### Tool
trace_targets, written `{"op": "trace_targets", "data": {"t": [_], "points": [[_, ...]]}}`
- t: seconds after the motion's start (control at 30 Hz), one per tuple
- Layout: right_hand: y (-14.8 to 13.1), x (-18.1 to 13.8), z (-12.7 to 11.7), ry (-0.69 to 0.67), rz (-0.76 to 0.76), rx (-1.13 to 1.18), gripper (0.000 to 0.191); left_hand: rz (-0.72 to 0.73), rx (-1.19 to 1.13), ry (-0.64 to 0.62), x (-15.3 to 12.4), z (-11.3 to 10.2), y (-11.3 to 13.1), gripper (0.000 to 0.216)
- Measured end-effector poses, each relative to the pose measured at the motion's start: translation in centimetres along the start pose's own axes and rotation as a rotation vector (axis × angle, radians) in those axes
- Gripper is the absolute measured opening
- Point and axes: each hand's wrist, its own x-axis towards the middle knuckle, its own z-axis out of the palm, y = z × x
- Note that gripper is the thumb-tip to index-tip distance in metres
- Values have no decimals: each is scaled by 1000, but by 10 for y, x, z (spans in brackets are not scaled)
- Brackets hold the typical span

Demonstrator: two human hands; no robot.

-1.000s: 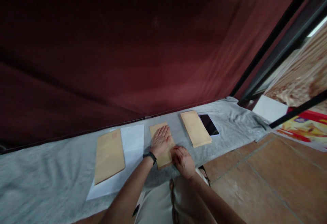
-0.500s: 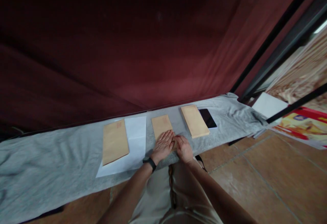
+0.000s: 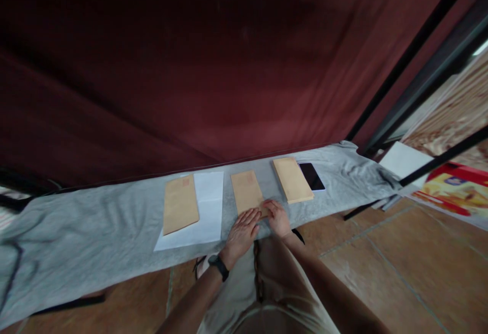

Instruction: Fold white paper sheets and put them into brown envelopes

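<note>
A brown paper envelope (image 3: 246, 189) lies in front of me on the grey cloth. My left hand (image 3: 244, 227) rests flat on its near end, fingers stretched out, with a dark watch on the wrist. At the near right corner, my right hand (image 3: 278, 219) has its bent fingers closed on the envelope's edge; the thumb is mostly hidden. To the left, another brown envelope (image 3: 181, 204) lies on white paper (image 3: 211, 207). A stack of brown envelopes (image 3: 293, 179) sits to the right, beside a dark-screened phone (image 3: 311, 176).
The grey cloth (image 3: 95, 232) covers a long narrow bench against a dark red curtain (image 3: 229, 95). A black metal frame (image 3: 412, 59) rises at the right. Beyond it are a white sheet (image 3: 406, 161) and a red and yellow printed package (image 3: 457, 189). The floor is tiled (image 3: 366, 268).
My left hand has slid toward the near edge of the envelope, uncovering more of it. The right hand stays at the near right corner. The view has shifted slightly.
</note>
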Motion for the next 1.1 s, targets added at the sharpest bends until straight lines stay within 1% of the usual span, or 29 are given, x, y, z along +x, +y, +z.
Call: {"op": "trace_targets", "data": {"t": [0.17,0.3,0.43,0.63,0.8,0.97,1.1], "points": [[6,-7,-12,-55,-89,80,24,-128,-139,139,-7,-1,4,36],[6,-12,-21,-100,-146,83,16,-193,-173,196,-5,-5,6,31],[4,-12,-20,-66,-137,49,14,-231,-143,239,-3,-7,9,27],[-1,-10,-13,-4,-99,8,15,-276,-71,267,-5,-5,11,22],[0,-11,-10,1,-82,3,15,-316,-58,307,-2,-3,13,20],[3,-12,-7,-2,-85,-25,12,-378,-47,356,2,-5,6,16],[2,-11,-6,22,-95,-33,12,-350,44,306,2,-7,5,15]]}}
